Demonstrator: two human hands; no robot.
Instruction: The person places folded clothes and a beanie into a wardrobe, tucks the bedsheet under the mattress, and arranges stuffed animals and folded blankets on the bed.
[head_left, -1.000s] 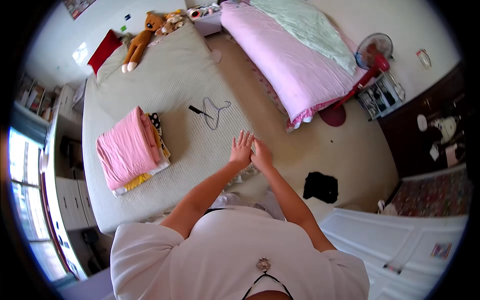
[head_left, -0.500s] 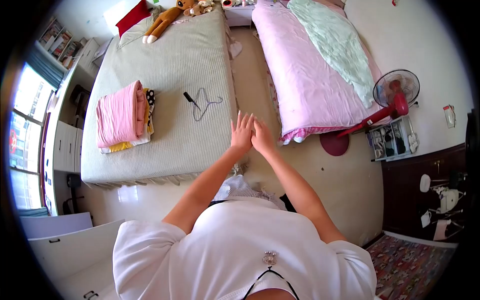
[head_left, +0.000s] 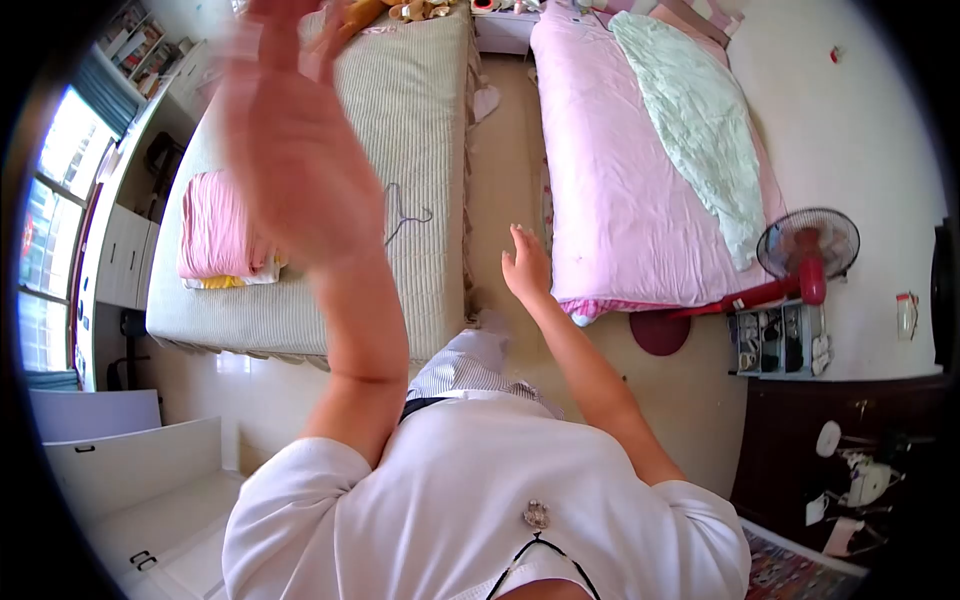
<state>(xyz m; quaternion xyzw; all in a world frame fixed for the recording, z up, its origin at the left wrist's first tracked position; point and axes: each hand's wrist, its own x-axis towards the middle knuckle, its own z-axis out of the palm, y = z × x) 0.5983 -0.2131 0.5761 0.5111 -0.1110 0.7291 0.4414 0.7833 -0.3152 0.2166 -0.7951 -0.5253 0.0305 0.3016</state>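
Observation:
My left hand [head_left: 295, 150] is raised close to the camera and smeared by motion. Its fingers stretch toward the top edge, apart, and nothing shows in them. Behind it, partly hidden, a folded stack of cloth with a pink piece on top [head_left: 205, 225] lies on the grey-green striped bed cover [head_left: 415, 280]. A grey wire hanger [head_left: 408, 217] also lies there, its left part covered by my hand. Over the floor gap between the two beds hangs my right hand [head_left: 528, 265], empty, fingers extended and thumb apart.
To the right stands a bed with pink bedding [head_left: 620, 200] and a pale green quilt [head_left: 690, 130]. A red fan [head_left: 808, 255] leans near a rack of small items [head_left: 775, 340]. White drawers [head_left: 150, 470] stand at lower left.
My hands were touching in front of me; now they are apart. The left has swung up and left toward the camera. My view has shifted, and my legs are nearer the striped bed.

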